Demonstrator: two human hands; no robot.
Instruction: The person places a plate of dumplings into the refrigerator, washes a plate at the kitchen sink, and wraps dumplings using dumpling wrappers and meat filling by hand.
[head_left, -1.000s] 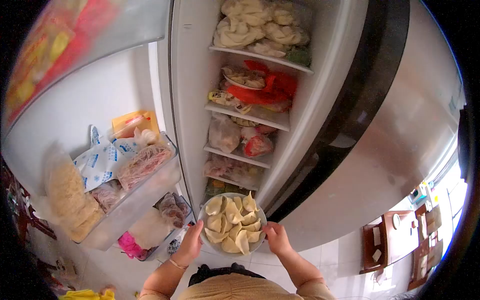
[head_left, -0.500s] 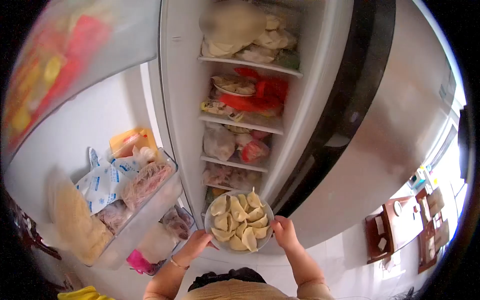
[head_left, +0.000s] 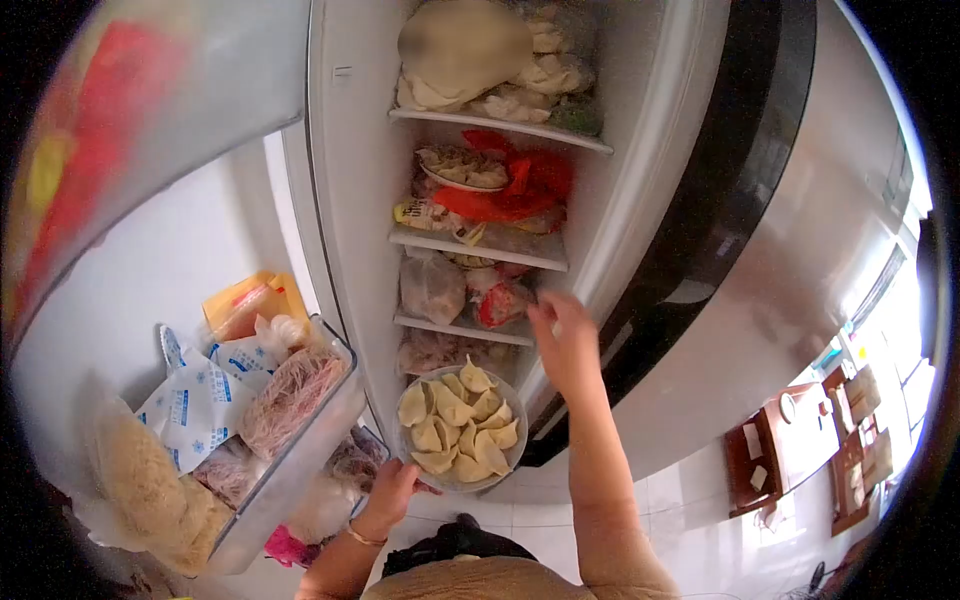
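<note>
A round plate (head_left: 512, 462) full of pale dumplings (head_left: 455, 412) is held level in front of the open freezer (head_left: 360, 180). My left hand (head_left: 393, 487) grips its lower left rim. My right hand (head_left: 568, 340) is off the plate, raised at the right edge of the third shelf (head_left: 470, 328), fingers bent and partly apart, with nothing seen in them. Just left of its fingertips lies a red and white bag (head_left: 497, 303), beside a clear frosted bag (head_left: 432, 288). Whether the fingertips touch the red bag cannot be made out.
Upper shelves hold bagged dumplings (head_left: 548, 75), a plate of dumplings (head_left: 465, 168) and a red bag (head_left: 525, 190). The open left door has a bin (head_left: 300, 440) with bagged food and ice packs (head_left: 200, 400). The other door (head_left: 760, 270) stands at right. Wooden furniture (head_left: 790, 430) is farther right.
My right hand has let go of the plate's right rim and moved up to the third shelf. The plate, in my left hand alone, has shifted slightly left and up.
</note>
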